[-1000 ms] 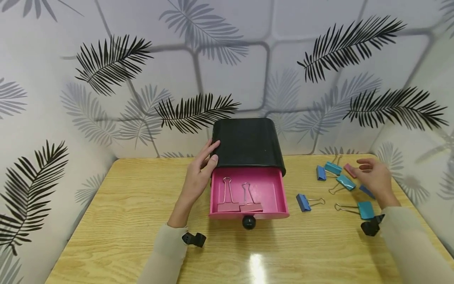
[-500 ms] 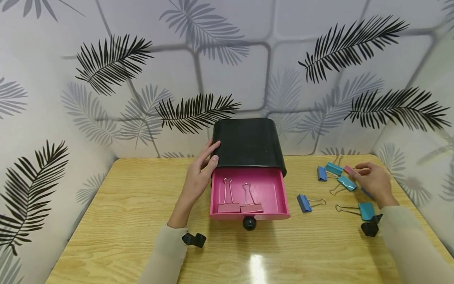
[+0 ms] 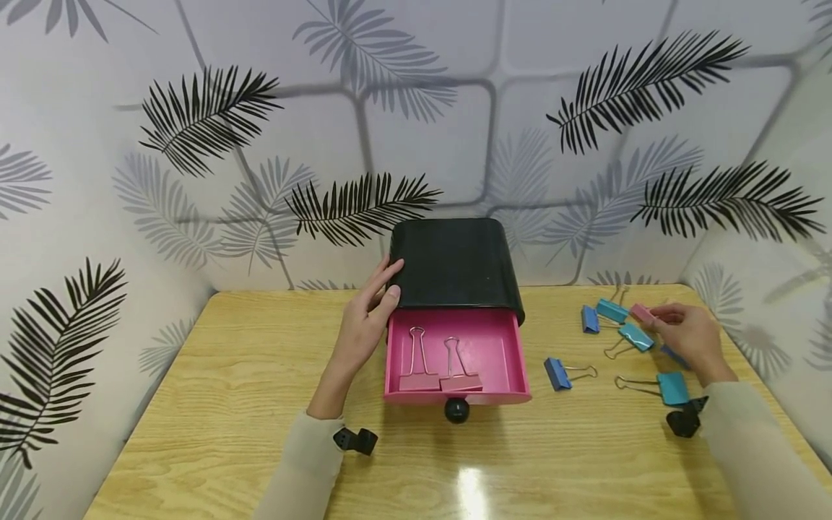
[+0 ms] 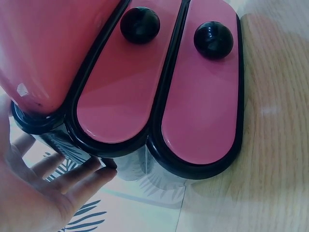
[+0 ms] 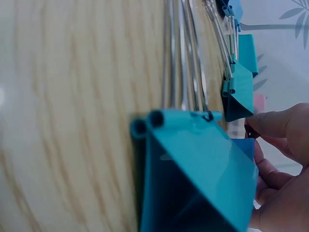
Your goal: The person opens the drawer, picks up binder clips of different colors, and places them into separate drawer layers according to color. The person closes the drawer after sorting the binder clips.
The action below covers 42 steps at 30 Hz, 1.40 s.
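Note:
My left hand [image 3: 361,325] rests against the left side of a black drawer cabinet [image 3: 451,263], fingers extended. The left wrist view shows that hand's fingers [image 4: 89,186] along the cabinet's side, beside pink drawer fronts [image 4: 200,116] with round black knobs. The top pink drawer [image 3: 497,347] is pulled out, with two pink binder clips [image 3: 419,381] side by side inside at its front. At the right, my right hand [image 3: 694,336] pinches another pink binder clip [image 3: 640,313] between thumb and fingers. In the right wrist view that clip is mostly hidden behind a turquoise clip [image 5: 241,94].
Around my right hand lie turquoise binder clips [image 3: 635,336] and blue ones [image 3: 589,319]. One blue clip [image 3: 557,374] sits nearer the cabinet, and a turquoise clip [image 3: 672,388] lies just before my right wrist. A patterned wall [image 3: 429,144] rises behind the wooden table [image 3: 273,375].
My right hand's fingers have come down and closed toward the thumb at the pink binder clip, which has barely shifted. My left hand stays on the cabinet.

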Motion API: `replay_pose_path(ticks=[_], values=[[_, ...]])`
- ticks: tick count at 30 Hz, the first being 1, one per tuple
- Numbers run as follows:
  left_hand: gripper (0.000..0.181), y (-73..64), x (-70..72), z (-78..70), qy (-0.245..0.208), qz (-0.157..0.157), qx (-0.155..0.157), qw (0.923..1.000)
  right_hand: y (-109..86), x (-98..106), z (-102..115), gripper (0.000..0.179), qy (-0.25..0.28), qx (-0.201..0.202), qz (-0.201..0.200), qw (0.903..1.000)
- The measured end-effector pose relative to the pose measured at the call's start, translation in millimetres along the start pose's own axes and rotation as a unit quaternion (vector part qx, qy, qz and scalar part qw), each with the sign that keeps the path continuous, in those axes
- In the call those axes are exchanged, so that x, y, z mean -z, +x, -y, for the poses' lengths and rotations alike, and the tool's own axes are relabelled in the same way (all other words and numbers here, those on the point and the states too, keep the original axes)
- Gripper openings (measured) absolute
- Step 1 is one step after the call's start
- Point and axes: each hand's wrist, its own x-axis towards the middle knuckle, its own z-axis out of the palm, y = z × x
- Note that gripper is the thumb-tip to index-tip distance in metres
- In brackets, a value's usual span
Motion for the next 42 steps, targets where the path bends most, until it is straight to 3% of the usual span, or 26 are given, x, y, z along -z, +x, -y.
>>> replay_pose_path(ticks=[9,19,23,27,31,35,38,42], values=[[0.045,0.3,0.0,2.0,-0.002,0.000,0.003,1.0000,-2.6,5.5,3.9,0.037,0.027,0.006,-0.019,0.9994],[0.045,0.7,-0.2,0.0,0.001,-0.001,0.006,1.0000,-10.5,14.2,28.4,0.042,0.139,-0.004,-0.045,0.9893],[0.045,0.4,-0.7,-0.2,0.005,0.000,0.009,0.9999,-13.7,17.3,37.1,0.039,0.245,-0.009,-0.055,0.9678],[0.046,0.5,-1.4,-0.3,0.004,0.000,0.012,0.9999,-20.2,19.0,45.8,0.030,0.361,-0.004,-0.072,0.9296],[0.046,0.8,-2.1,-0.1,0.002,0.001,0.010,0.9999,-27.4,18.0,51.6,0.026,0.437,0.005,-0.079,0.8961],[0.046,0.1,-2.0,-0.3,0.004,0.001,0.007,1.0000,-34.4,15.7,55.5,0.025,0.459,0.008,-0.083,0.8844],[0.046,0.0,-2.2,0.5,0.004,-0.001,0.006,1.0000,-40.3,14.0,58.3,0.023,0.461,0.007,-0.089,0.8827],[0.045,0.5,-2.9,1.7,-0.002,-0.004,0.002,1.0000,-47.4,13.0,62.6,0.027,0.480,0.013,-0.091,0.8722]])
